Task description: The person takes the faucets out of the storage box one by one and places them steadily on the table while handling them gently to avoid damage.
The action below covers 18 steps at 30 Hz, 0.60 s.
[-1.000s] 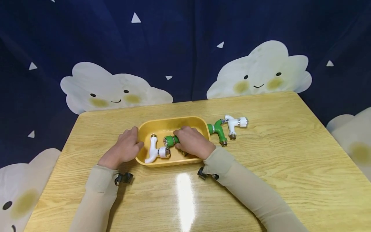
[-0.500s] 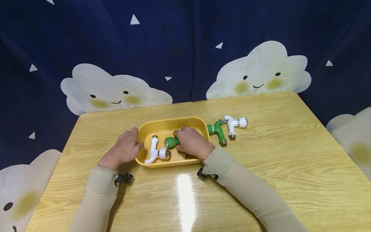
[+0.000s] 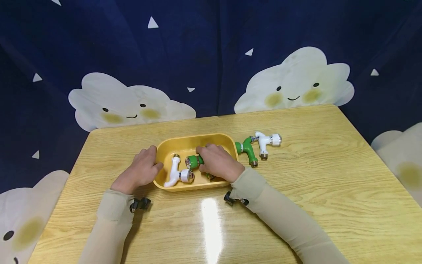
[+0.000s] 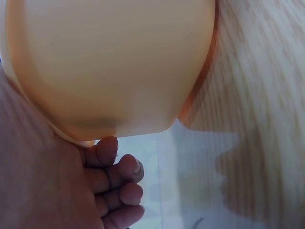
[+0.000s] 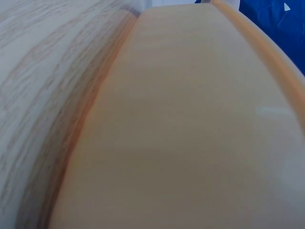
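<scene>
A yellow plastic basin [image 3: 192, 188] stands on the wooden table. My left hand [image 3: 140, 169] grips its left rim; in the left wrist view the fingers [image 4: 128, 167] curl beside the basin wall [image 4: 119, 62]. Inside, my right hand [image 3: 219, 161] holds a green tap [image 3: 192, 161], covering most of its body. The green knob pokes out to the left of the fingers, and a metal end shows below the hand. To the left lies a white tap [image 3: 174, 170] with a ribbed knob. Only the basin's outer side [image 5: 176, 119] fills the right wrist view; the hand is out of it.
Right of the basin, another green tap [image 3: 248, 149] lies close to the basin wall, its far end touching or nearly touching a second white tap [image 3: 263, 143]. The wooden table [image 3: 316, 176] extends around them. A dark blue cloud-print curtain [image 3: 211, 55] hangs behind the table's back edge.
Hardly anything differs. Both hands keep their places at the basin, and the green tap under the right hand shifts only very slightly.
</scene>
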### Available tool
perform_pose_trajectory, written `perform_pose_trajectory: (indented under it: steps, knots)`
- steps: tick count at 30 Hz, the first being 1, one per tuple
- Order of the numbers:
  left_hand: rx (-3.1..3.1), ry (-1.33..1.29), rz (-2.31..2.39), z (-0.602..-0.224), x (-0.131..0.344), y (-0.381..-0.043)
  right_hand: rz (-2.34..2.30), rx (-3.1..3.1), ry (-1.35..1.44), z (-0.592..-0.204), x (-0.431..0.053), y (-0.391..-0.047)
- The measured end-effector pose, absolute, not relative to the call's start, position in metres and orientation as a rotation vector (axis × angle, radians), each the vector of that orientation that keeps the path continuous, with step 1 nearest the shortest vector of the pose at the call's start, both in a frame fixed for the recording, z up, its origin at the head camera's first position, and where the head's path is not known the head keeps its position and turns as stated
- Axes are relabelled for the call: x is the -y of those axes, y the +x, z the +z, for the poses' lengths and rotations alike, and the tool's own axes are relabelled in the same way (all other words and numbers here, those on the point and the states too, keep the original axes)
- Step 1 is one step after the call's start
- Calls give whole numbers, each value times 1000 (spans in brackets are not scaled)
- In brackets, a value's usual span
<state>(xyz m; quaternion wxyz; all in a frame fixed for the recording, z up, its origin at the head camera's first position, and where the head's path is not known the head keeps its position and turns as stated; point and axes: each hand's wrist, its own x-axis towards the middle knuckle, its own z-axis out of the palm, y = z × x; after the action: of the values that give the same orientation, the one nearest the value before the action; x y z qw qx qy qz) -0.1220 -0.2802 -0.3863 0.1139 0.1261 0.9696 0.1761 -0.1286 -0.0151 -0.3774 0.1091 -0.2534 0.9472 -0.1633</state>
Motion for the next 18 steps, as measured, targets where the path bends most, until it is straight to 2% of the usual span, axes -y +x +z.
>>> perform_pose_trajectory:
  steps: [18]
  knots:
    - [-2832, 360, 504, -387, 280, -122, -546, -2783, -767, -369, 13, -126]
